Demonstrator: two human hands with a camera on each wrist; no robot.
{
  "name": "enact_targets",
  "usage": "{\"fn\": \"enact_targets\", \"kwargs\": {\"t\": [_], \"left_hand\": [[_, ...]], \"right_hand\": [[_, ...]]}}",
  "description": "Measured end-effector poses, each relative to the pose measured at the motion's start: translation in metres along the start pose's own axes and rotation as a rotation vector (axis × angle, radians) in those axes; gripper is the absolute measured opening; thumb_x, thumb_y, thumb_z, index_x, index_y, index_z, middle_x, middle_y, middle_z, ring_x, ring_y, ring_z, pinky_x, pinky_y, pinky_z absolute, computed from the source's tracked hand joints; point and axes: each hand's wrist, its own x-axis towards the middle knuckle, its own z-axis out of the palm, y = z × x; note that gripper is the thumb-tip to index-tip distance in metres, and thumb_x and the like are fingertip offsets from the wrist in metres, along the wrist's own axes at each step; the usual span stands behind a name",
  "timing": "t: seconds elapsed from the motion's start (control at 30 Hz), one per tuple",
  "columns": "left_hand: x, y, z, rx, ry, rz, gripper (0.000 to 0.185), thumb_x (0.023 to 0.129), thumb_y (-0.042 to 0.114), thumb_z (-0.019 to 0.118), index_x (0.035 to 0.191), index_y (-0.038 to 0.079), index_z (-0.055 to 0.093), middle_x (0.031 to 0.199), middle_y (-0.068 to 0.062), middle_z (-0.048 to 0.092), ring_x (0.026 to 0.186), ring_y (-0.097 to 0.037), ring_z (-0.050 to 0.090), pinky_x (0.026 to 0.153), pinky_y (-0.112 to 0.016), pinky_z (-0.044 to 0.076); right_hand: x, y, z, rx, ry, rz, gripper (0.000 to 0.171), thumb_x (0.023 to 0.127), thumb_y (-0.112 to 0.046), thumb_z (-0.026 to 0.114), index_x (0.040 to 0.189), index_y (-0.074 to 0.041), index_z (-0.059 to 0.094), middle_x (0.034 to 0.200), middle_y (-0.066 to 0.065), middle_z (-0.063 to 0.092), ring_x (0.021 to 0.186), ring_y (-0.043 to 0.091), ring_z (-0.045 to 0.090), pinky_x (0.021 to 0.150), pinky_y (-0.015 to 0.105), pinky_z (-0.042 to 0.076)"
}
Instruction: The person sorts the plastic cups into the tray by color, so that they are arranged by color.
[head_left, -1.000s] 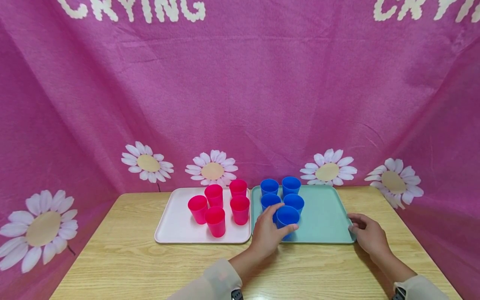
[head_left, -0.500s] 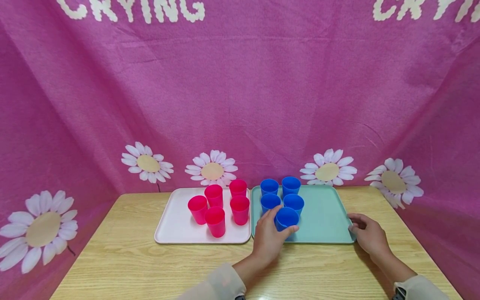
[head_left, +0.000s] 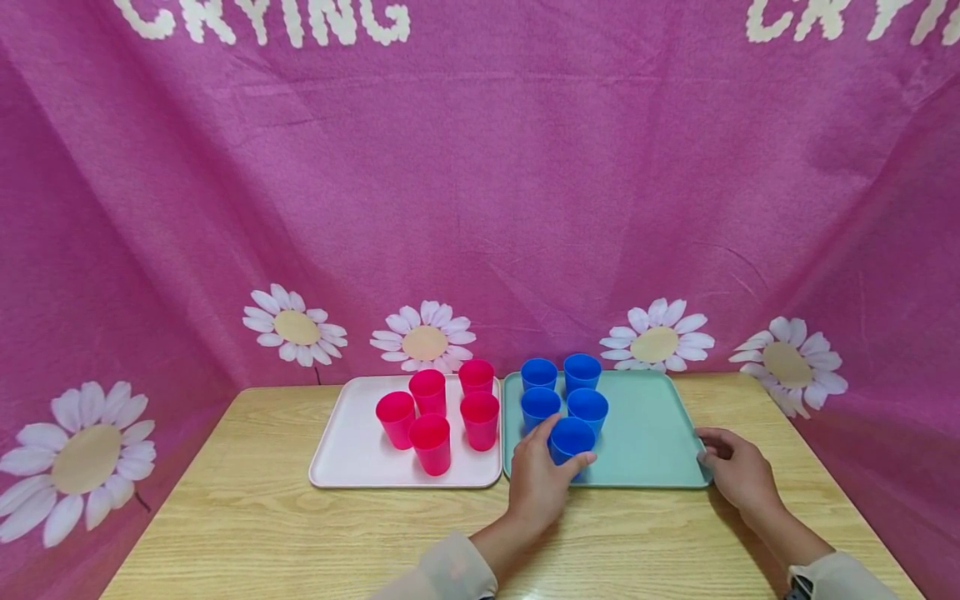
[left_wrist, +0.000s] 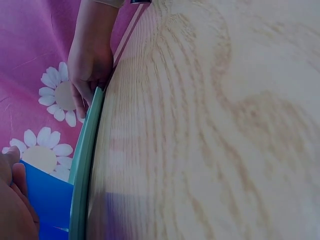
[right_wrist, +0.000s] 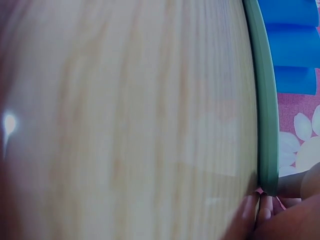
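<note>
In the head view my left hand [head_left: 538, 479] grips an upright blue cup [head_left: 572, 437] from its left side, thumb along the near side. This cup is over the near left part of the green tray [head_left: 652, 446]. Behind it, several more blue cups [head_left: 588, 405] stand upright in two rows on that tray. My right hand [head_left: 742, 475] pinches the tray's near right corner; the right wrist view has its fingers [right_wrist: 290, 185] at the tray rim [right_wrist: 266, 100]. At the left wrist view's edge, the left fingers [left_wrist: 19, 175] lie against the blue cup [left_wrist: 47, 192].
A white tray [head_left: 345, 458] adjoins the green one on the left and carries several upright pinkish-red cups [head_left: 431, 446]. Both trays lie on a wooden table [head_left: 300, 542]. A magenta cloth [head_left: 480, 208] with daisies hangs behind and at both sides.
My left hand and the blue cup in it have shifted slightly toward me and to the left. The right hand stays at the tray corner; the other cups have not moved.
</note>
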Motion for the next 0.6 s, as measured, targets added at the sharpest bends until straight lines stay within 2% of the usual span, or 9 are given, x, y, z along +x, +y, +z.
{"fn": "enact_targets", "kwargs": {"t": [0.2, 0.47, 0.6], "left_hand": [[0.0004, 0.0003, -0.0006, 0.017, 0.013, 0.020, 0.073, 0.084, 0.033, 0.086, 0.147, 0.011, 0.057, 0.143, -0.010, 0.062, 0.134, -0.034, 0.057, 0.108, -0.050, 0.047], [-0.0004, 0.0015, -0.0006, 0.049, -0.022, 0.031, 0.075, 0.086, 0.032, 0.084, 0.151, 0.012, 0.052, 0.148, -0.007, 0.059, 0.138, -0.034, 0.053, 0.108, -0.052, 0.047], [-0.0004, -0.0007, -0.0010, 0.053, -0.020, 0.038, 0.077, 0.085, 0.033, 0.085, 0.152, 0.015, 0.051, 0.146, -0.007, 0.061, 0.136, -0.033, 0.055, 0.107, -0.052, 0.048]], "right_hand": [[0.0000, 0.0009, 0.0000, -0.007, 0.010, -0.003, 0.038, 0.099, -0.003, 0.059, 0.135, 0.007, 0.059, 0.119, 0.025, 0.064, 0.103, 0.028, 0.057, 0.069, 0.014, 0.042], [0.0011, 0.0008, 0.0011, 0.005, 0.014, 0.011, 0.038, 0.099, -0.003, 0.059, 0.136, 0.007, 0.059, 0.116, 0.023, 0.064, 0.103, 0.029, 0.057, 0.069, 0.013, 0.041], [0.0015, 0.0009, 0.0019, 0.006, 0.020, 0.013, 0.037, 0.099, -0.003, 0.060, 0.135, 0.006, 0.060, 0.115, 0.023, 0.065, 0.103, 0.028, 0.057, 0.069, 0.013, 0.041]]}}
